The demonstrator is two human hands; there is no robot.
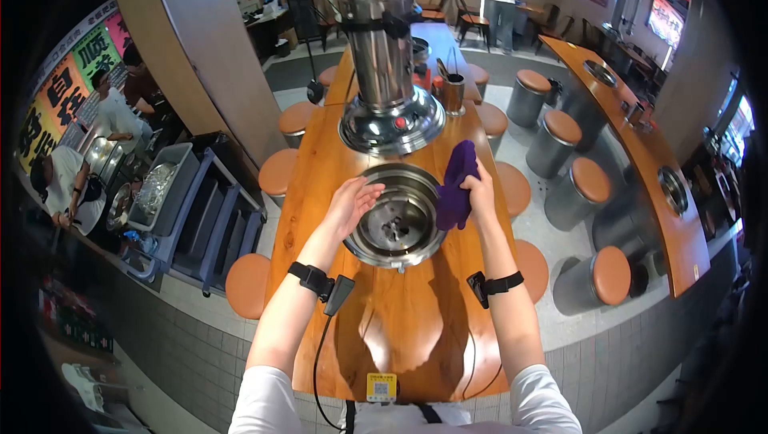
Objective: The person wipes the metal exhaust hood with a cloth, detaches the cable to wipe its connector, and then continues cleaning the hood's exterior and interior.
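My right hand (478,188) grips a purple cloth (457,192), which hangs bunched over the right rim of a round metal grill well. My left hand (352,202) is over the well's left rim, fingers apart and holding nothing. The steel well (394,248) is set into the wooden table (320,164), with a few dark bits on its bottom. Just beyond it, a shiny metal exhaust hood (392,132) with a red button comes down on a thick pipe.
A metal utensil cup (454,95) stands behind the hood. Round stools (277,172) line both sides. A grey cart (204,222) with a bin is at left, near several people. Another long table (636,150) runs along the right. A yellow code sticker (382,387) is at the near edge.
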